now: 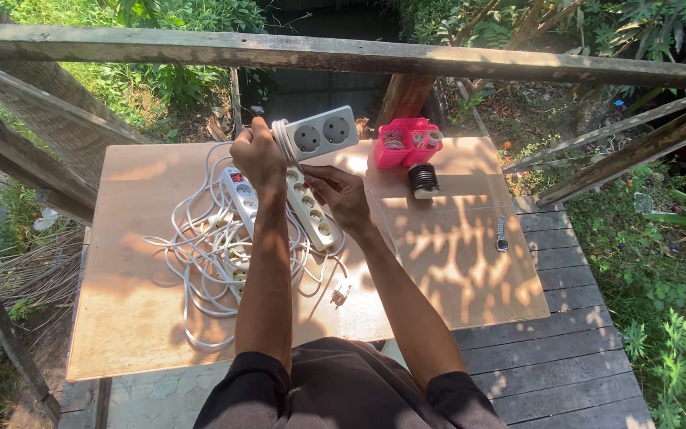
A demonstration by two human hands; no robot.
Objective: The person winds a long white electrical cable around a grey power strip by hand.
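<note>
My left hand [257, 156] holds up a white two-socket extension block [321, 133], gripping it at the end where its white cable is wound in loops. My right hand [341, 197] pinches a strand of white cable just below that block, over a long white power strip [310, 208] lying on the board. A second white power strip with a red switch [239, 192] lies to the left, partly under my left forearm. A tangle of white cable [206, 262] spreads over the left half of the board. A small plug [339, 296] lies near my right forearm.
The wooden board tabletop [454, 270] stands on a plank deck. A pink basket [407, 143] with small items sits at the back, a black-and-white spool [423, 180] in front of it, a small dark object [502, 234] at right. A wooden railing [343, 54] crosses above.
</note>
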